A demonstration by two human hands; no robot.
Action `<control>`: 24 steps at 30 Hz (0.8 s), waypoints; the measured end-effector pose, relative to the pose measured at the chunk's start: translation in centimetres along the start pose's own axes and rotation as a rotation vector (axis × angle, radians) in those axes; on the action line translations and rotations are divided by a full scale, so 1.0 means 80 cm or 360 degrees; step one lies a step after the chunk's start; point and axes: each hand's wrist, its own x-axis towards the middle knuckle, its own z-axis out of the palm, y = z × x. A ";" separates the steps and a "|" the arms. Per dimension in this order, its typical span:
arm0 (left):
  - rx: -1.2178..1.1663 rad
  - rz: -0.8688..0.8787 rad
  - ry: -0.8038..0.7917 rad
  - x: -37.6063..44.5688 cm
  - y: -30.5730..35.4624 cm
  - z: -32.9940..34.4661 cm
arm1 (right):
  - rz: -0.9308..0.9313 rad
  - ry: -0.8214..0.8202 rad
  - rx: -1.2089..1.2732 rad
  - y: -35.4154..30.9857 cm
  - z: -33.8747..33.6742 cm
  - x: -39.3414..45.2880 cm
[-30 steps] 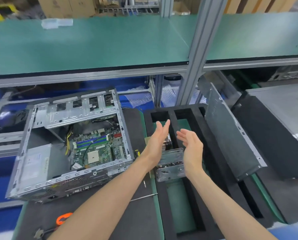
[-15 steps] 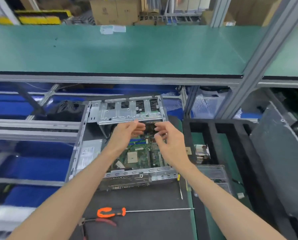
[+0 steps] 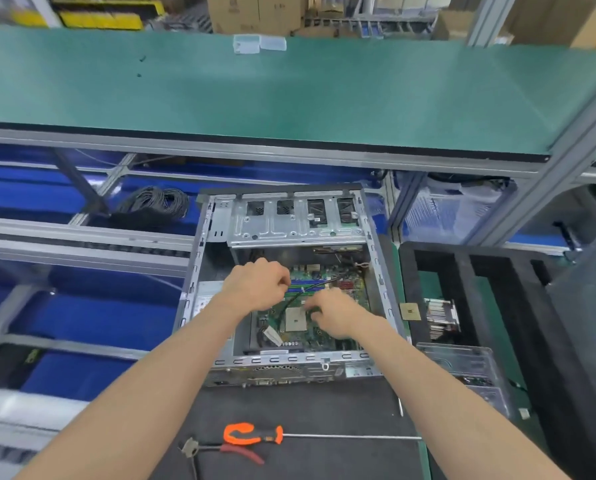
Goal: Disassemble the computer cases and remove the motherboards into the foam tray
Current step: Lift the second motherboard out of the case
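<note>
Open computer case lying flat on the dark mat of the tabletop, long axis running away from the viewer, drive cage at the far end and port panel at the near edge. Black foam tray just beside the case on the right, with a heatsink and a small square chip already in its slots, and a clear plastic part at its near end. Green motherboard still seated on the floor of the case, directly under both hands, with its bare processor socket about in the middle. Therefore, for the coming move: board below the hands, tray to the right of it, right hand nearer to the tray. Both forearms stretched forward and down into the case from the near edge. Left hand over the far left part of the board, knuckles up, fingers curled, seemingly pinching a thin black cable that crosses the memory slots; exact grip not fully clear. Right hand lower, just beside the socket, fingers curled down onto the board; blurred, so cannot tell whether grasping something or only pressing. Probably still freeing cables or connectors, board not yet ready to lift. Orange-handled screwdriver and pliers lying untouched on the mat near the viewer.
</note>
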 end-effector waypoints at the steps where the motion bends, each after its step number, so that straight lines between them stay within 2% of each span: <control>1: 0.0042 0.0014 -0.0015 0.001 -0.001 0.002 | -0.0004 -0.0050 -0.0041 0.000 0.002 0.001; 8: 0.0096 0.0061 -0.0024 0.006 -0.005 0.006 | 0.0020 -0.0272 -0.0232 -0.001 0.010 0.002; 10: 0.0108 0.0065 -0.0029 0.008 -0.006 0.006 | 0.0026 -0.0230 -0.0170 -0.001 0.009 0.000; 15: 0.0264 0.0101 -0.0062 0.009 0.003 0.010 | 0.0106 0.0091 0.0061 0.007 0.002 -0.006; 18: 0.0312 0.0074 -0.0149 0.014 0.021 0.017 | 0.0055 0.0011 0.0289 0.005 0.003 -0.011; 21: 0.0144 0.0012 -0.0269 0.019 0.037 0.026 | 0.0018 -0.0208 0.0351 0.002 0.008 -0.015; 24: -0.0161 -0.0055 -0.0303 0.023 0.037 0.026 | 0.0017 -0.0213 0.0266 0.004 0.007 -0.014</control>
